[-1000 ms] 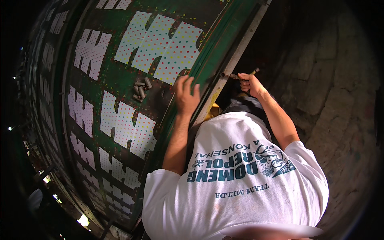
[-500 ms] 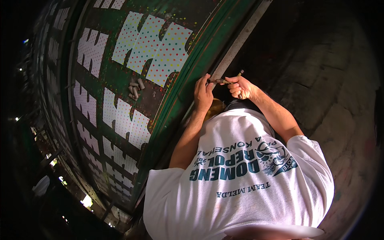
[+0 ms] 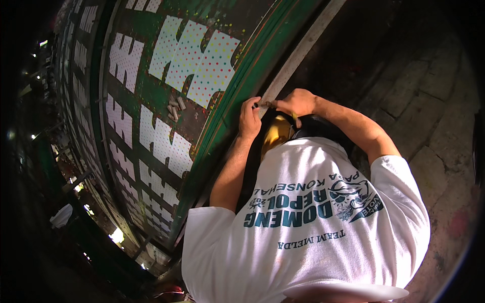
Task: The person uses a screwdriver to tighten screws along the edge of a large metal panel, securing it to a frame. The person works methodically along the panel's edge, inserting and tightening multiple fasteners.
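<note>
A long green table (image 3: 220,125) runs diagonally down the left half of the view, its straight edges bent by the wide lens. White cutouts (image 3: 214,65) covered in small coloured dots lie across it in rows, with a small cluster of grey cylinders (image 3: 174,109) between two of the larger ones. A pale rail (image 3: 304,54) runs alongside the table's right edge. The room is dark, with bright patches of light at the far lower left and a worn, slab-like floor (image 3: 429,146) on the right.

The person wears a white T-shirt (image 3: 313,267) with dark green print. Both hands meet at the rail, just beside the table, near a yellow object (image 3: 276,134). A thin, dark tool (image 3: 266,104) lies between them. The right hand (image 3: 298,103) is clenched around it, thumb and fingers pressed together. The left hand (image 3: 249,119) has its fingers bent at the tool's other end, which lies between thumb and fingertips; whether they grip or merely touch it, I cannot tell.
</note>
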The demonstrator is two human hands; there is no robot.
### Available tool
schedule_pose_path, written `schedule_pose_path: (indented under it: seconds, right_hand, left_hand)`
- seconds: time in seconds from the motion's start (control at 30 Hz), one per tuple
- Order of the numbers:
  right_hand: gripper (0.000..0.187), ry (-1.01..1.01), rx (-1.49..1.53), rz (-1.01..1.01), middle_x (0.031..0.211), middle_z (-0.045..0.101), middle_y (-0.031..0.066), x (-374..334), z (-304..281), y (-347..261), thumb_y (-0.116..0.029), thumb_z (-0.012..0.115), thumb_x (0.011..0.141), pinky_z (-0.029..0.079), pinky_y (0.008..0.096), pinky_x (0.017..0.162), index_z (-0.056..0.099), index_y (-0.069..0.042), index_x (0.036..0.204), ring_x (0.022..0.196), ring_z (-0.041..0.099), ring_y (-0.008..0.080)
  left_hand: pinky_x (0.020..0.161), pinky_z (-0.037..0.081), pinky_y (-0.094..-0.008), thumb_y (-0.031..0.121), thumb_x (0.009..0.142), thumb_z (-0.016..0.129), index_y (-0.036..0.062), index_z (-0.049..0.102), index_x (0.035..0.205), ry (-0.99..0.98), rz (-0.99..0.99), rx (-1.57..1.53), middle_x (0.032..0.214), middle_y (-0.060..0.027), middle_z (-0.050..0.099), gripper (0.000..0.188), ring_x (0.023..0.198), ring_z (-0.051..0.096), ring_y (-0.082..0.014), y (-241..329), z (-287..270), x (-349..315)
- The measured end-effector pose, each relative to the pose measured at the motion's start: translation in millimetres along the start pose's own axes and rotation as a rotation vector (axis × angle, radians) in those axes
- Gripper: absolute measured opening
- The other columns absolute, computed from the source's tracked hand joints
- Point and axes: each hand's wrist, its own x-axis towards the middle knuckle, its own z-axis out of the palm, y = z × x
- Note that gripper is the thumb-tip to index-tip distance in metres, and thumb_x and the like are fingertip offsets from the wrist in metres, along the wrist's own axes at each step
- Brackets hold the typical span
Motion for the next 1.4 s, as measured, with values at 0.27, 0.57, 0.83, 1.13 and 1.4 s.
schedule_pose_path:
  seconds: [0.27, 0.57, 0.83, 1.13, 1.4]
  right_hand:
    - [0.036, 0.114, -0.127, 0.02, 0.072, 0.066, 0.0046, -23.1, -8.1, -10.4, -0.028, 0.063, 0.103, 0.055, 0.0388, 0.055, 0.062, -0.009, 0.134, 0.061, 0.068, 0.0242]
    - [0.028, 0.404, 0.405, 0.959, 0.083, 0.073, 0.0076, -67.6, -73.9, 13.9, -0.029, 0.068, 0.105, 0.051, 0.0349, 0.06, 0.069, -0.006, 0.121, 0.06, 0.064, 0.0218]
    - [0.02, 1.084, 1.359, 1.304, 0.076, 0.053, -0.0038, -100.4, -159.3, 79.2, -0.03, 0.068, 0.104, 0.024, 0.0207, 0.045, 0.062, -0.013, 0.094, 0.056, 0.04, 0.005]
    - [0.023, 1.319, 1.755, 1.088, 0.067, 0.043, -0.0059, -99.6, -231.5, 167.4, -0.033, 0.061, 0.109, 0.022, 0.019, 0.04, 0.056, -0.011, 0.103, 0.049, 0.03, 0.0035]
    - [0.037, 1.0, 1.894, 1.106, 0.065, 0.043, -0.0057, -113.1, -265.5, 233.4, -0.035, 0.063, 0.108, 0.024, 0.0195, 0.04, 0.046, -0.015, 0.082, 0.049, 0.032, 0.0031]
  left_hand:
    - [0.087, 0.059, -0.0395, -0.009, 0.099, 0.052, 0.0018, 0.059, 0.128, 0.077, -0.02, 0.0, 0.125, -0.0162, 0.064, 0.032, 0.115, 0.064, -0.0358, 38.8, 9.3, 28.6]
    - [0.092, 0.052, -0.0437, 0.028, 0.115, 0.045, 0.0001, 0.059, 0.125, 0.245, 0.0, -0.263, 0.113, -0.0138, 0.065, 0.033, 0.105, 0.064, -0.0299, 58.3, -23.9, 179.2]
    - [0.084, 0.053, -0.0347, 0.032, 0.115, 0.048, 0.0075, 0.06, 0.127, -0.052, -0.788, -1.23, 0.101, -0.003, 0.06, 0.03, 0.092, 0.062, -0.0167, 45.1, 34.6, 282.5]
    - [0.071, 0.048, -0.0268, 0.025, 0.109, 0.062, 0.0096, 0.062, 0.116, -0.308, -0.824, -1.076, 0.091, 0.0017, 0.059, 0.017, 0.08, 0.059, -0.009, 59.2, 84.5, 250.7]
    - [0.072, 0.046, -0.0265, 0.024, 0.104, 0.071, 0.0082, 0.067, 0.11, -0.265, -0.631, -0.794, 0.09, 0.0012, 0.061, 0.018, 0.08, 0.057, -0.0088, 116.3, 116.7, 354.4]
